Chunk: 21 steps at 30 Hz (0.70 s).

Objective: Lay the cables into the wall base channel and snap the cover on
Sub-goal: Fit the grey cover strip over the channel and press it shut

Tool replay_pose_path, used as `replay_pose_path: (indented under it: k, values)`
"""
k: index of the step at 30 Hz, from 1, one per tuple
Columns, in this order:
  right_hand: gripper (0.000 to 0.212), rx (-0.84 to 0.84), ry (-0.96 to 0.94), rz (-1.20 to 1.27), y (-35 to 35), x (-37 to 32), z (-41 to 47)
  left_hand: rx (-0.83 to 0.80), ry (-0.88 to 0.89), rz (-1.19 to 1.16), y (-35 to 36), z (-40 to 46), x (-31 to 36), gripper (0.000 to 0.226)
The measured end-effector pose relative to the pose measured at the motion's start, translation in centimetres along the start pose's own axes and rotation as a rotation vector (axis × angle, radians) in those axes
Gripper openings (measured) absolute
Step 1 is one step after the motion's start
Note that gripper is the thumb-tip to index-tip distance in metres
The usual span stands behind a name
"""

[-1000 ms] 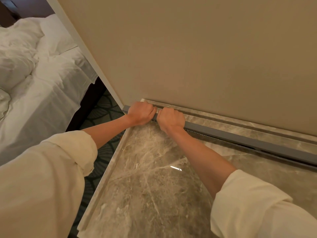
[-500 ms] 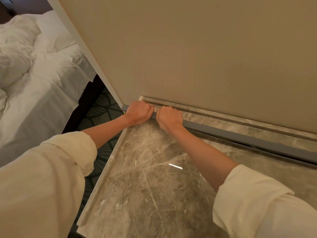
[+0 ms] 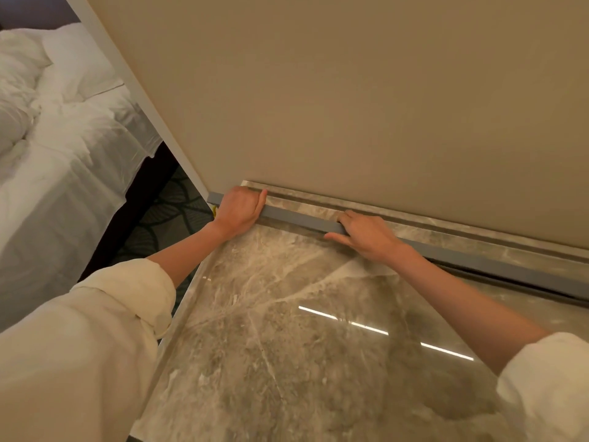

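A long grey channel cover (image 3: 299, 219) runs along the foot of the beige wall, on the marble skirting (image 3: 414, 223). My left hand (image 3: 240, 209) grips the cover near its left end, fingers curled over its top. My right hand (image 3: 366, 234) lies on the cover further right, fingers over the top edge and thumb stretched out in front. Further right, a dark gap (image 3: 510, 280) shows under the cover. A small yellow bit (image 3: 214, 211) peeks out at the left end. No cables are visible.
A polished marble floor (image 3: 302, 346) lies below my arms, with a raised marble edge (image 3: 178, 314) on its left. Beyond that edge are dark patterned carpet (image 3: 165, 215) and a bed (image 3: 57, 161) with white sheets. The wall corner (image 3: 165, 129) stands just left of the cover's end.
My right hand has slid to the right along the cover, away from my left hand, and its fingers have spread. My left hand stays at the left end.
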State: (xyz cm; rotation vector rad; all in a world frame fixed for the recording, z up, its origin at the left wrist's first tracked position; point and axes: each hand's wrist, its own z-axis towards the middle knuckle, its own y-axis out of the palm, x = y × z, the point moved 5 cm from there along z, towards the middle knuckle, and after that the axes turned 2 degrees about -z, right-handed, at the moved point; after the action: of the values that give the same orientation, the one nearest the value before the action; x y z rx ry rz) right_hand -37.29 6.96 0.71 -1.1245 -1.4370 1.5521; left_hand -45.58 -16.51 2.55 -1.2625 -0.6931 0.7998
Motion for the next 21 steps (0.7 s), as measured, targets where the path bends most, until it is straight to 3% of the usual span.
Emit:
replay_pose_path:
  k: [5, 11, 17, 21]
  values:
    - [0.055, -0.031, 0.04, -0.079, 0.1, 3.1, -4.0, -0.099, 0.127, -0.111, 0.0, 0.9, 6.0, 0.048]
    - [0.044, -0.053, 0.141, -0.186, -0.7, 7.9, -10.2, -0.256, 0.431, -0.139, 0.8, 2.4, 17.3, 0.049]
    - [0.048, -0.045, 0.229, -0.204, -1.5, 13.1, -16.7, -0.221, 0.563, -0.089, 2.3, 3.8, 25.8, 0.044]
    - [0.049, -0.047, 0.217, -0.214, -1.9, 15.0, -19.2, -0.178, 0.581, 0.011, 2.9, 4.0, 27.5, 0.043]
